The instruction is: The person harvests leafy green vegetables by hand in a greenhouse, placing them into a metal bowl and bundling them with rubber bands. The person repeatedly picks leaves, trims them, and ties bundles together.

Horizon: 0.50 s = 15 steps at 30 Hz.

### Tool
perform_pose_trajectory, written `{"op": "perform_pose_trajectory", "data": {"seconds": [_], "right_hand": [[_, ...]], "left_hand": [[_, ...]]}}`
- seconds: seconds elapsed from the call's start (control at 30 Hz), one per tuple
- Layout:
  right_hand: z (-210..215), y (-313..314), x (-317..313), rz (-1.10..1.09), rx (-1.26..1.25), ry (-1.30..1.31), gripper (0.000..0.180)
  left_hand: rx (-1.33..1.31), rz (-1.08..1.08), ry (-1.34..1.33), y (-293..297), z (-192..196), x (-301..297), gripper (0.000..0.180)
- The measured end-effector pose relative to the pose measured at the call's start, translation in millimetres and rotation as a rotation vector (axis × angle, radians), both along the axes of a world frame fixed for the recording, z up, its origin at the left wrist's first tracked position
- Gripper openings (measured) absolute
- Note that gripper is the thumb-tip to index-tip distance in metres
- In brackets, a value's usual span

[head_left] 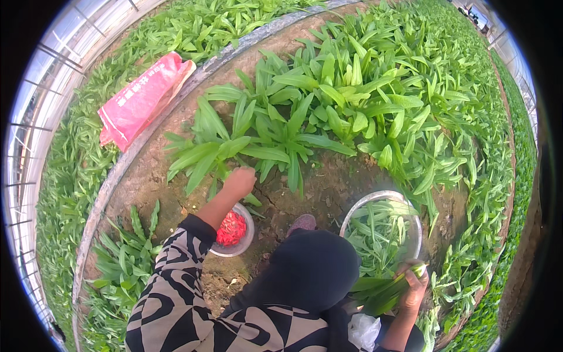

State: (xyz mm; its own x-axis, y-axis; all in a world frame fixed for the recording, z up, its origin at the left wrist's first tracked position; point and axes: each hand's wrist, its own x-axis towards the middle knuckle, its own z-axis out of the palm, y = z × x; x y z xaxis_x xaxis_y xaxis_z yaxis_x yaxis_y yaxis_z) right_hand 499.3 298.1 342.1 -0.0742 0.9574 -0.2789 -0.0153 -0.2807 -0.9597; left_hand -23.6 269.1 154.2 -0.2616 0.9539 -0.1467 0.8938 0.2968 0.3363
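Note:
My left hand (239,183) is closed at the near side of a leafy green plant (217,149); what its fingers hold, if anything, is hidden. Beneath that wrist stands a small round bowl (248,239) filled with small red strips (231,229). My right hand (415,284) grips a bunch of long green leaves (384,294), the pale cut stem ends upward and the leaf tips hanging toward my lap. Just beyond it, a large metal basin (380,195) holds loose picked leaves (375,232).
Dense rows of leafy greens (363,88) grow ahead and to the right. A pink printed bag (143,102) lies across the grey bed edging (205,73) at the far left. White crumpled plastic (363,330) is by my right forearm. My knee (316,264) sits between the bowl and basin.

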Motion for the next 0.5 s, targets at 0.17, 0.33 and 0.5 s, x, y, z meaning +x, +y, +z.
{"op": "perform_pose_trajectory", "data": {"seconds": [0.17, 0.33, 0.5], "right_hand": [[-10.5, -0.5, 10.5, -0.022, -0.172, -0.085, 0.041], [-6.0, 7.1, 13.2, -0.059, -0.251, -0.130, 0.037], [-2.8, 17.0, 1.6, -0.050, -0.301, -0.154, 0.035]], "left_hand": [[-0.116, -0.127, 0.231, 14.6, -67.1, -53.0, 0.018], [-0.288, -0.033, 0.515, 12.9, -81.0, -80.9, 0.020], [-0.407, 0.059, 0.720, 10.1, -89.2, -93.0, 0.022]]}}
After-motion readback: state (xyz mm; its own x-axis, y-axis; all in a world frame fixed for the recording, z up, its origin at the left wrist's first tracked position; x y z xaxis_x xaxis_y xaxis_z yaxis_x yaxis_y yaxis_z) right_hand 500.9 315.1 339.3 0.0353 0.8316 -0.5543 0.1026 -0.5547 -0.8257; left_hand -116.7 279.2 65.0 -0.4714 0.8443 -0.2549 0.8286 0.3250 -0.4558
